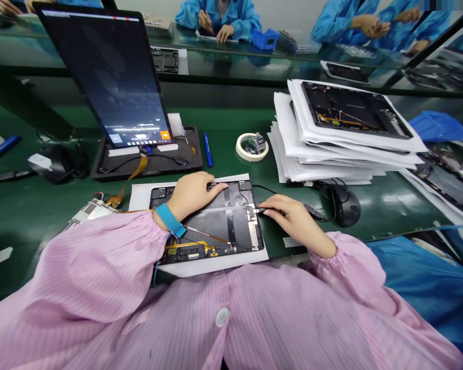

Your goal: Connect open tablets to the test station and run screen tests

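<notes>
In front of me an opened tablet housing (212,226) lies on white paper, its orange flex cables and small circuit board (251,211) exposed. My left hand (193,195), with a blue wrist strap (170,220), grips the far edge of the housing, thumb stretched over the inside and fingers bent at the rim, partly hidden. At the right edge, my right hand (287,213) pinches the black plug of a cable (261,210) against the housing's side. Whether the plug is fully seated I cannot tell.
Behind stands a lit tablet screen (111,77) in a black tray (195,149). Nearby are a blue pen (208,149), a tape roll (252,147), a stack of papers and housings (332,149), and a black mouse (344,205). Co-workers in blue sit across the bench.
</notes>
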Tool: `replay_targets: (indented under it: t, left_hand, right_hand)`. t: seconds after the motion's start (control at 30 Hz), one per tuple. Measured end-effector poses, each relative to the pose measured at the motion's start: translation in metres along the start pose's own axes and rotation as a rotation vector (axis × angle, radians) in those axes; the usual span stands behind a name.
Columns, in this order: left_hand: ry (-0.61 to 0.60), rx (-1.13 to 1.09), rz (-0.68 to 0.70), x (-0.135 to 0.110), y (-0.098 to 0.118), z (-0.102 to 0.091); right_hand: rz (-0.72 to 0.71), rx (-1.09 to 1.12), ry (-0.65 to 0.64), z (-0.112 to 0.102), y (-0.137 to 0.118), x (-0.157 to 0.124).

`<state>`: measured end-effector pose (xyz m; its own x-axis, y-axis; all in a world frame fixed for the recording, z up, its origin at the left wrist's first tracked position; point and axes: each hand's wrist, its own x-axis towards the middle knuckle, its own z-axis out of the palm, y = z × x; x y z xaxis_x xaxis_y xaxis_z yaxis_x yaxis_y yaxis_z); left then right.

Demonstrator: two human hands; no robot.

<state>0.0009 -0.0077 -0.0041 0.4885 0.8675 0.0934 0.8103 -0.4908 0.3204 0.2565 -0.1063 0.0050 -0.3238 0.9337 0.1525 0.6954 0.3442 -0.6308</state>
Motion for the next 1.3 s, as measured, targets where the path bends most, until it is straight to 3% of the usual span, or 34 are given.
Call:
replay_targets:
  t: [0.23, 0.43, 0.53, 0.77, 0.87, 0.97, 1.03, 1.3]
  left_hand:
    - [0.033, -0.055, -0.009, 0.001, 0.001, -0.007]
    - [-0.005, -0.081, -0.035, 0.001, 0.006, -0.009]
    - [-0.014, -0.079, -0.047, 0.005, 0.002, -0.005]
    - [-0.008, -0.094, -0.041, 0.006, 0.000, -0.003]
    - [-0.015, -0.089, -0.025, 0.003, -0.001, -0.003]
    - [-0.030, -0.059, -0.023, 0.002, 0.000, -0.004]
    - [-0.048, -0.040, -0.031, 0.002, -0.001, -0.004]
    - [-0.074, -0.038, -0.043, 0.001, 0.000, -0.005]
  right_hand:
    - [-0.073, -0.116, 0.019, 0.002, -0.009, -0.005]
    - [-0.249, -0.584, 0.109, 0.014, -0.012, -0.018]
    - [-0.356, -0.661, 0.146, 0.021, 0.000, -0.013]
    - [-0.443, -0.587, 0.096, 0.007, 0.016, -0.002]
    - [-0.302, -0.453, 0.126, 0.001, 0.017, -0.003]
    - [-0.110, -0.277, 0.242, -0.001, 0.015, -0.009]
    - [-0.071, -0.262, 0.322, -0.002, 0.013, -0.014]
    - [-0.269, -0.396, 0.155, -0.004, 0.002, -0.016]
